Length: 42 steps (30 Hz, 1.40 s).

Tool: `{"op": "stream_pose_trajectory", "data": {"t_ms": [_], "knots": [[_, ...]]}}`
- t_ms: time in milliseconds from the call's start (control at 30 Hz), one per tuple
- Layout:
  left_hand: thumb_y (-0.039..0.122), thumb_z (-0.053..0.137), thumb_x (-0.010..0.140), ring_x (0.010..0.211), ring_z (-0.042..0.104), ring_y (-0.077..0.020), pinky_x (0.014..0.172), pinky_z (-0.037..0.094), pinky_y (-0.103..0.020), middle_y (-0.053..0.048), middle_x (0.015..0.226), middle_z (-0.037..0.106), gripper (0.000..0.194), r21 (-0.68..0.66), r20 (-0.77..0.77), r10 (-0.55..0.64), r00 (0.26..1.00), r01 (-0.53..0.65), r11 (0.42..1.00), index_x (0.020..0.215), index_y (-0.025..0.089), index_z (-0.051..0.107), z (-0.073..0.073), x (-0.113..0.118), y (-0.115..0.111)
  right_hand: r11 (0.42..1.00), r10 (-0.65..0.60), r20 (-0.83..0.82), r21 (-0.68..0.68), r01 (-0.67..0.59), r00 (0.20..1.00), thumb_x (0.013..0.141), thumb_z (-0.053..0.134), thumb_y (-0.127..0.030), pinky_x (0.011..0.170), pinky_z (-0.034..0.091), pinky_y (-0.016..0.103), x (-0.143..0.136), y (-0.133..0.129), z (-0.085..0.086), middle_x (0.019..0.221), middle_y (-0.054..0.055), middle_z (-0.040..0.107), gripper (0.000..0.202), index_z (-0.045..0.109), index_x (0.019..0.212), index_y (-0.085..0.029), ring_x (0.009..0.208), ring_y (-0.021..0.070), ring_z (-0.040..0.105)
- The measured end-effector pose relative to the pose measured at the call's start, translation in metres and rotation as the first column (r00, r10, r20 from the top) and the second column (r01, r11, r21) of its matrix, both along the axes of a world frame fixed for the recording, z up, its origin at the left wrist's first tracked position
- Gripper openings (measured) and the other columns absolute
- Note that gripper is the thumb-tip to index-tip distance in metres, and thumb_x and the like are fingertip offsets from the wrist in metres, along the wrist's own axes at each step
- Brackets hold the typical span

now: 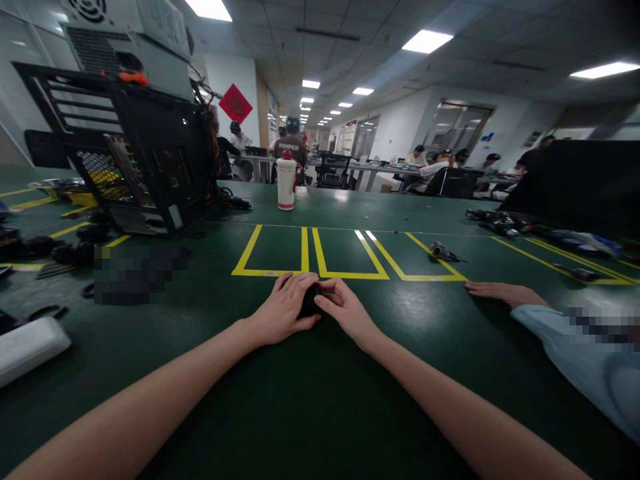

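On the desk, a black object lies held between the cupping left hand and gripping right hand, long axis hidden.

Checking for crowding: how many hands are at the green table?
3: left hand and right hand, both on a black object; co-worker's hand to their right. Another may be hidden.

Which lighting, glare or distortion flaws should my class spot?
Head view: ceiling light blown out, glare on the table; head view: case seems to lean, perhaps lens distortion; head view: dark thing between left hand and right hand lacks detail.
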<state>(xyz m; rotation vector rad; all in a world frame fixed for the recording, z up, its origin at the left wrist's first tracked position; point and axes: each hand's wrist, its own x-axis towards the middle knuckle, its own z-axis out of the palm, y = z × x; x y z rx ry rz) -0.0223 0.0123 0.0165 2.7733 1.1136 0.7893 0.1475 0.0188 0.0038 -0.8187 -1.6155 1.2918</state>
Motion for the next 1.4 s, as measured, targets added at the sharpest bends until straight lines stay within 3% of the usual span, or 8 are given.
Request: {"op": "stream_pose_trajectory", "data": {"t_ms": [200,433,633,767,1033,1233,1400], "knots": [[0.030,0.053,0.077,0.118,0.036,-0.0229,0.102,0.017,-0.045,-0.011,0.126,0.039,0.061,0.006,0.013,-0.008,1.000,0.008,1.000,0.126,0.019,0.018,-0.0007,-0.0006,0.0004,0.999,-0.024,0.058,-0.045,0.027,0.998,0.075,0.055,-0.027,0.089,0.041,0.037,0.0006,0.0026,-0.0012,0.105,0.004,0.053,0.028,0.049,0.102,-0.022,0.098,0.0172,0.053],[0.031,0.052,0.078,0.118,0.035,-0.0229,0.102,0.018,-0.044,-0.011,0.126,0.039,0.058,0.012,0.002,0.001,1.000,-0.001,1.000,0.125,0.018,0.020,-0.0021,-0.0015,0.0012,0.995,0.087,-0.025,-0.050,-0.088,0.996,0.070,0.061,-0.020,0.087,0.043,0.035,0.0018,0.0009,-0.0020,0.103,0.002,0.054,0.033,0.047,0.099,-0.022,0.100,0.0172,0.053],[0.030,0.054,0.077,0.118,0.036,-0.0226,0.102,0.019,-0.043,-0.011,0.126,0.039,0.060,0.019,-0.003,0.002,1.000,-0.002,1.000,0.124,0.018,0.021,-0.0013,-0.0002,0.0005,1.000,-0.013,-0.003,-0.004,0.012,1.000,0.074,0.057,-0.025,0.084,0.044,0.034,-0.0014,0.0005,0.0002,0.096,0.001,0.054,0.019,0.051,0.091,-0.022,0.093,0.0158,0.055],[0.030,0.054,0.076,0.117,0.036,-0.0235,0.101,0.020,-0.045,-0.011,0.126,0.039,0.061,0.031,0.005,0.001,1.000,-0.001,1.000,0.125,0.019,0.020,-0.0019,-0.0002,0.0006,0.999,-0.025,0.011,-0.029,0.025,1.000,0.073,0.057,-0.026,0.087,0.042,0.035,-0.0011,0.0038,-0.0020,0.101,0.002,0.055,0.025,0.051,0.097,-0.022,0.095,0.0165,0.054],[0.030,0.054,0.076,0.116,0.037,-0.0231,0.101,0.018,-0.044,-0.011,0.124,0.040,0.060,0.024,0.014,0.017,1.000,-0.017,1.000,0.125,0.018,0.020,-0.0046,0.0000,0.0019,0.995,0.086,-0.046,-0.055,-0.088,0.995,0.069,0.061,-0.018,0.088,0.042,0.036,0.0013,-0.0004,0.0000,0.102,0.002,0.053,0.033,0.046,0.098,-0.023,0.100,0.0170,0.052],[0.030,0.054,0.077,0.118,0.036,-0.0239,0.101,0.019,-0.045,-0.012,0.126,0.038,0.061,0.017,0.006,0.019,1.000,-0.020,1.000,0.126,0.018,0.020,-0.0036,0.0002,0.0021,1.000,0.015,-0.024,-0.021,-0.015,1.000,0.073,0.057,-0.022,0.084,0.044,0.035,-0.0015,-0.0035,0.0007,0.099,0.001,0.053,0.023,0.048,0.093,-0.023,0.095,0.0162,0.054],[0.030,0.053,0.077,0.118,0.036,-0.0237,0.102,0.019,-0.045,-0.011,0.126,0.038,0.060,0.010,0.013,0.011,1.000,-0.011,1.000,0.126,0.018,0.019,-0.0026,0.0001,0.0018,0.999,-0.003,0.034,-0.043,0.004,0.999,0.074,0.056,-0.024,0.087,0.043,0.036,-0.0006,-0.0018,0.0013,0.108,0.003,0.051,0.030,0.047,0.102,-0.023,0.100,0.0177,0.052]]}}
